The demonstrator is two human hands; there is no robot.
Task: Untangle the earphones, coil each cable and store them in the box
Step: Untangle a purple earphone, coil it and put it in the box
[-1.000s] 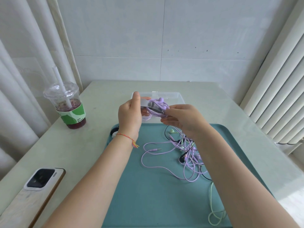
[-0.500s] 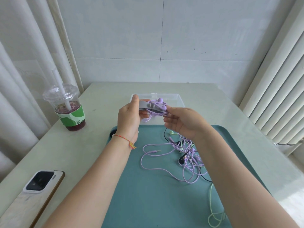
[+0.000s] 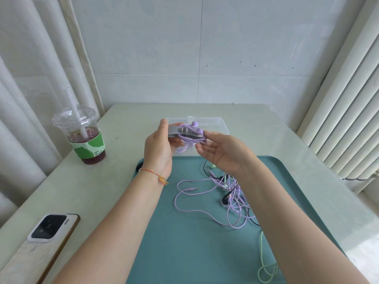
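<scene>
My left hand (image 3: 159, 149) grips a coiled purple earphone bundle (image 3: 189, 133) with a grey strap (image 3: 174, 131) wrapped round it, held above the table in front of the clear plastic box (image 3: 220, 124). My right hand (image 3: 223, 152) pinches the right end of the strap and coil with thumb and forefinger, its other fingers loosely spread. On the teal tray (image 3: 184, 242) lies a tangle (image 3: 231, 199) of purple, black and pale green earphone cables, partly hidden by my right forearm. A purple jack plug (image 3: 191, 189) lies loose to the tangle's left.
A lidded plastic cup (image 3: 82, 136) of dark red drink with a straw stands at the table's left. A phone (image 3: 44, 240) lies face down at the near left edge. A green cable loop (image 3: 266, 271) trails off the tray's near right. Curtains and a radiator flank the table.
My right hand has turned palm up and its fingers have spread, keeping only a pinch on the strap end. The bundle stays at the same place in front of the box.
</scene>
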